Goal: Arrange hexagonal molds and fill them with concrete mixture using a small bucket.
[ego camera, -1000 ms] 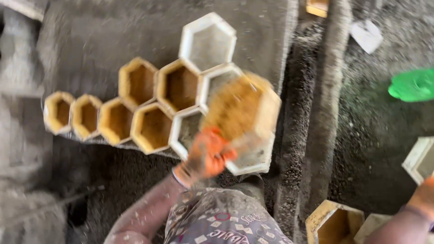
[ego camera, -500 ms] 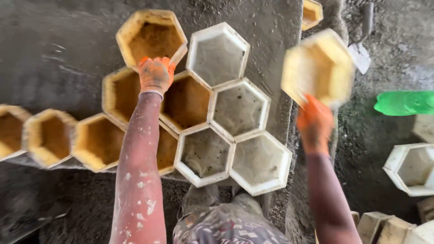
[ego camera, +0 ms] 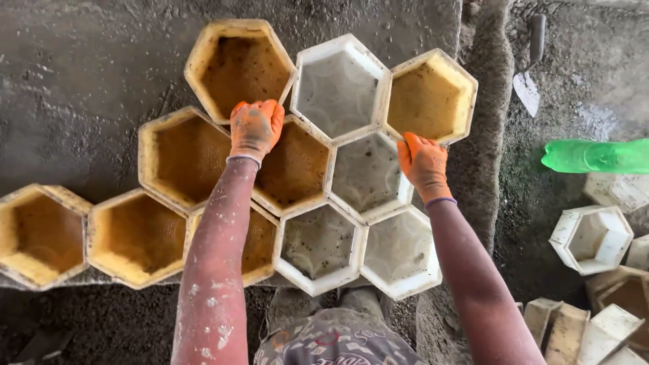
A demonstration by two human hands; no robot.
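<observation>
A cluster of empty hexagonal moulds lies on a grey concrete slab [ego camera: 88,81], some yellow, some white. My left hand [ego camera: 255,128], in an orange glove, rests on the lower rim of the top yellow mould [ego camera: 240,67]. My right hand [ego camera: 423,162], also gloved in orange, grips the lower-left rim of a yellow mould [ego camera: 430,98] set at the cluster's far right, beside a white mould [ego camera: 338,88]. Both forearms are spattered with grey specks.
A trowel [ego camera: 529,81] lies on the wet ground at upper right. A green plastic bottle [ego camera: 595,155] lies right of the slab. Loose white and yellow moulds [ego camera: 591,236] are piled at lower right. A raised mortar ridge [ego camera: 483,169] edges the slab.
My right hand has brought the yellow mould down from mid-air and set it against the cluster's right side. My left hand stays on the top yellow mould's rim.
</observation>
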